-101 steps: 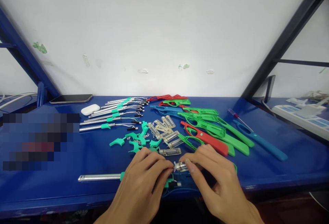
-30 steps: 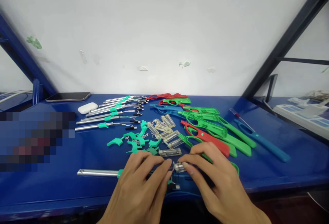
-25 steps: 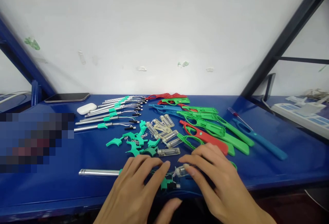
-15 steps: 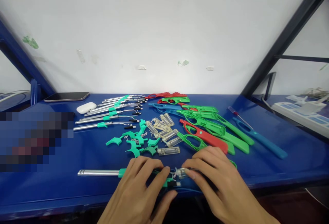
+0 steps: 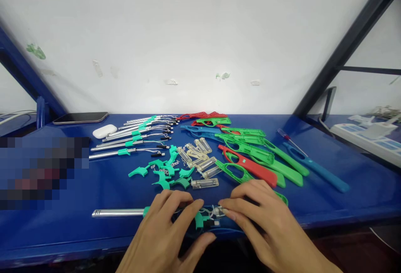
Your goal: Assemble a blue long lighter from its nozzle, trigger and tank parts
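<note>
Near the table's front edge lies a lighter being handled, its silver metal tube [image 5: 120, 213] pointing left. My left hand [image 5: 163, 229] is curled over its middle, fingers on the far side and thumb on the near side. A green trigger [image 5: 199, 220] shows beside the left fingertips, with a black igniter piece [image 5: 211, 223] and thin wires. My right hand [image 5: 263, 218] pinches a clear fuel tank [image 5: 218, 211] just right of the trigger. Beneath both hands, a blue casing is mostly hidden.
Beyond the hands lie loose green triggers [image 5: 138, 171], clear fuel tanks [image 5: 205, 183] and several metal tubes with wires [image 5: 109, 155]. Red, green and blue casings [image 5: 250, 166] spread right, near a screwdriver [image 5: 291, 140]. A phone [image 5: 80, 117] and white earphone case [image 5: 105, 131] sit back left.
The left fingers have shifted slightly left, showing more of the green trigger. The right fingertips have moved a little left over the tank's end. The metal tube has slid slightly left.
</note>
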Action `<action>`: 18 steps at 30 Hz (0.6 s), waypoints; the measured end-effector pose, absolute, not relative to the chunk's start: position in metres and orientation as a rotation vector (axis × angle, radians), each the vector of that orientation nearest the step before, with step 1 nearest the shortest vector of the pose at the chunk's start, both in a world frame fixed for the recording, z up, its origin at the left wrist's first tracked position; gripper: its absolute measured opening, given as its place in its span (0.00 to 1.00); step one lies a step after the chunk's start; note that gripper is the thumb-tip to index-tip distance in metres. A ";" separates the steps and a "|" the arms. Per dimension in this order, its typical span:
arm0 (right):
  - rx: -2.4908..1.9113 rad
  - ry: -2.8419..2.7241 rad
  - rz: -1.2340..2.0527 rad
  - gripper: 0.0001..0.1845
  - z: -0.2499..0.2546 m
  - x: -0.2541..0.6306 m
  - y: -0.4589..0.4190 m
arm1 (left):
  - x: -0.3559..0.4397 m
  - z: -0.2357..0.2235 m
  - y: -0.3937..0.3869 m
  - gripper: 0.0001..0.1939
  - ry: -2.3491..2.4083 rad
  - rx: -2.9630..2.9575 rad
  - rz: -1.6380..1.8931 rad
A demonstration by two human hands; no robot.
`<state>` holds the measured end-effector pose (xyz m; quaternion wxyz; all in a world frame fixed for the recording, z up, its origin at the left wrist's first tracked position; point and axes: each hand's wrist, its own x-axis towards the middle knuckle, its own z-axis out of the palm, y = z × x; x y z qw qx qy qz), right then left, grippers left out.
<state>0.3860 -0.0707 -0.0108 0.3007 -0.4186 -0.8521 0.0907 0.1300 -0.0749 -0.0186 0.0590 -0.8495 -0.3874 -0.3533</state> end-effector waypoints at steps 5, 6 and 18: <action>-1.127 -2.284 0.266 0.11 -0.014 0.386 -0.072 | 0.131 -0.017 -0.074 0.16 -1.155 -2.530 -1.151; -1.129 -2.283 0.269 0.12 -0.014 0.386 -0.073 | 0.131 -0.018 -0.073 0.17 -1.159 -2.522 -1.154; -1.161 -2.290 0.273 0.11 -0.012 0.387 -0.073 | 0.122 -0.025 -0.075 0.20 -1.223 -2.557 -1.055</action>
